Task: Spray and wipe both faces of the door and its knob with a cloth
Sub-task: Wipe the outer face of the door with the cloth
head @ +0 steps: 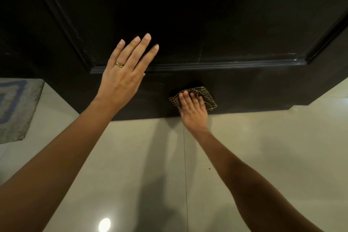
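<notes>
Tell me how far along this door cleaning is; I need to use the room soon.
Done: nothing can be confirmed; the dark panelled wooden door shows no clear wet or wiped marks. In hand: the right hand presses a folded checked cloth against the bottom rail, while the open left hand rests flat on the door. Left: the knob, the other face and any spray bottle are out of view.

My right hand (pixel 193 113) presses a checked cloth (pixel 206 98) against the dark door's (pixel 207 24) bottom rail. My left hand (pixel 125 73) lies flat, fingers spread, on the panel moulding.
</notes>
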